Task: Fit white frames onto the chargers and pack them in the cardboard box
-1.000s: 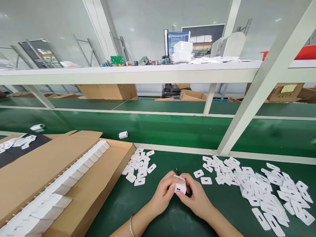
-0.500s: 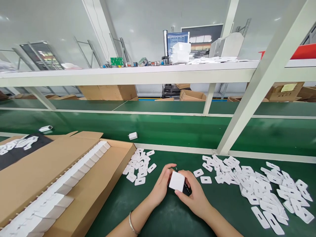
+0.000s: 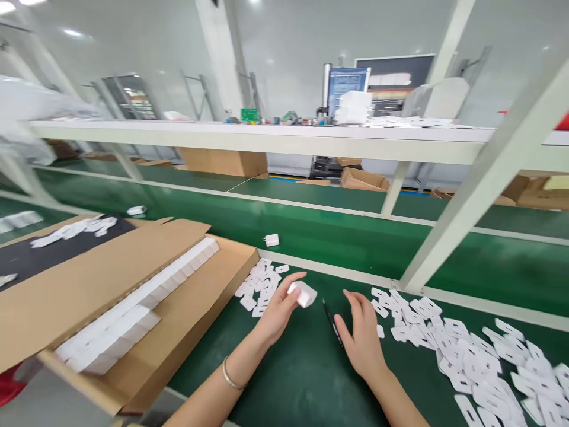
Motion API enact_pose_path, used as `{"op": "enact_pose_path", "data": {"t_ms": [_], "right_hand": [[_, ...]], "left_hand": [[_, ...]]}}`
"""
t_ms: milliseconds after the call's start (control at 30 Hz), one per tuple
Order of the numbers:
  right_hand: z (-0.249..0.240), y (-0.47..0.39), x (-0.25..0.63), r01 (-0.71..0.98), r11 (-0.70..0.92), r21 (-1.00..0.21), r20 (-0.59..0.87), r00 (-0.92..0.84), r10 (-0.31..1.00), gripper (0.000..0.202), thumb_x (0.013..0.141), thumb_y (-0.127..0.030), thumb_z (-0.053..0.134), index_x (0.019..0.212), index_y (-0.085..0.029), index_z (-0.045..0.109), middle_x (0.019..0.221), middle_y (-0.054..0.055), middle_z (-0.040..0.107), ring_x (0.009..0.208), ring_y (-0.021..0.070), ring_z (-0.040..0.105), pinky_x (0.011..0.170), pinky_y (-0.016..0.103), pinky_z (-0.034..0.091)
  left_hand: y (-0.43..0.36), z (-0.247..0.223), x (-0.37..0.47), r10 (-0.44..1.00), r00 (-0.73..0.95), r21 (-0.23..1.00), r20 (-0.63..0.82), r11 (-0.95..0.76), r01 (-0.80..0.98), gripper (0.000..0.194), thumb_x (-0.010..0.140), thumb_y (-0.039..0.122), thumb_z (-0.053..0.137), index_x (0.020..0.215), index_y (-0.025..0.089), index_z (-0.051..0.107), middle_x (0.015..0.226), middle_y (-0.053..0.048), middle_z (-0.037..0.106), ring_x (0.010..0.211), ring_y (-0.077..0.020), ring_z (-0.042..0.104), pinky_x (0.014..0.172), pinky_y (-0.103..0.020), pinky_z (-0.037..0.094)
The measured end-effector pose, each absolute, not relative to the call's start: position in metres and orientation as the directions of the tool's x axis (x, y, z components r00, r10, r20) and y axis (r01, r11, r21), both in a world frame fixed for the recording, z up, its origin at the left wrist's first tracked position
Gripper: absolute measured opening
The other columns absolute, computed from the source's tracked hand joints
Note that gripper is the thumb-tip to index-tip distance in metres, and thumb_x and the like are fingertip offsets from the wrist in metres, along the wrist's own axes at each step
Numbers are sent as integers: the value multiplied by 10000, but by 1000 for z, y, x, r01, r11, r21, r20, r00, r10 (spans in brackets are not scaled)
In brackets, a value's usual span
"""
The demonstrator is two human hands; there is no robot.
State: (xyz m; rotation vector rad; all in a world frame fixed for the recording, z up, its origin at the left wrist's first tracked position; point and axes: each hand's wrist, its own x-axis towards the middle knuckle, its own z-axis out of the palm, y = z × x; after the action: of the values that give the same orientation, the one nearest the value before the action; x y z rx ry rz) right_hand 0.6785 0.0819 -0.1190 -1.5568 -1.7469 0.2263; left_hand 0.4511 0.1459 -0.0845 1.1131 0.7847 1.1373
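Left grip [image 3: 278,309] clamped around a white block [image 3: 304,294]. Right grip [image 3: 363,329] spread apart, a black pen [image 3: 331,321] just beside it.

A slim, silver-toned bangle [image 3: 228,378] rings the worker's left forearm [image 3: 207,401], near the left hand [image 3: 278,314]. The rounded band, narrow with a pale metallic sheen, sits loosely. Both the left hand and the right hand [image 3: 364,341] are ungloved, their slender fingers [image 3: 355,303] bare. Behind the right hand, the right forearm [image 3: 397,392] is bare too, widening gently away from the wrist; fingernail details are too small to make out.
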Motion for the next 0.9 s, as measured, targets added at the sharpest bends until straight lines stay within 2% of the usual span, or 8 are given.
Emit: {"op": "enact_pose_path", "data": {"t_ms": [100,167,233,300,367,467,567,900], "right_hand": [[-135,95,691,841,152,-519,447,116,887,528,1050,-551,414,1435,-204,515,1297,188,550,1241,388,553,1035,610,480],[-144,105,695,879,163,-449,469,77,880,575,1044,-589,374,1380,-159,557,1258,212,567,1201,408,566,985,598,501],[-149,112,696,912,179,-370,478,22,878,619,1030,-616,359,1333,-130,595,1245,234,575,1159,425,584,933,588,518],[-152,114,695,935,189,-301,486,-20,874,641,1018,-620,349,1298,-114,625,1246,249,576,1126,439,599,884,585,530],[-153,113,692,947,199,-251,499,-49,865,634,1013,-603,340,1273,-111,645,1251,256,575,1122,452,605,857,590,533],[-154,110,689,955,204,-215,507,-70,859,589,1009,-561,348,1246,-122,660,1259,254,569,1145,459,604,874,613,528],[-155,109,690,957,185,-221,493,-54,868,546,1004,-532,366,1235,-135,661,1265,244,557,1163,452,600,894,615,527],[-154,105,685,935,231,-268,450,-90,888,482,1007,-488,399,1234,-156,663,1277,216,539,1184,410,593,904,555,547]], "left_hand": [[140,-59,417,972,60,974,225,-225,-21,465,950,587,667,1249,231,670,1156,-84,645,973,-222,625,843,-339,533],[136,-45,383,918,-23,873,395,-367,320,380,972,532,647,1200,230,686,1175,-93,625,1040,-248,618,908,-366,520],[135,-36,340,868,-55,624,493,-309,717,308,983,468,640,1168,230,704,1202,-109,595,1104,-280,598,976,-400,486],[139,-33,292,880,-85,329,467,-84,940,284,1003,416,602,1186,223,701,1259,-129,573,1113,-298,585,1004,-425,454],[147,-34,247,942,-107,101,318,78,992,310,1031,395,544,1247,216,678,1254,-135,580,1082,-287,587,979,-403,450],[160,-41,196,967,-121,7,225,122,992,245,971,363,628,1111,192,734,1137,-158,625,1121,-343,548,981,-431,420],[165,-52,169,977,-115,-34,180,123,992,183,909,320,688,1017,188,756,1075,-170,639,1137,-368,515,979,-445,397],[151,-60,153,963,-173,-42,204,185,982,223,923,311,646,1045,181,780,1222,-199,568,1186,-396,485,993,-494,418]]}}
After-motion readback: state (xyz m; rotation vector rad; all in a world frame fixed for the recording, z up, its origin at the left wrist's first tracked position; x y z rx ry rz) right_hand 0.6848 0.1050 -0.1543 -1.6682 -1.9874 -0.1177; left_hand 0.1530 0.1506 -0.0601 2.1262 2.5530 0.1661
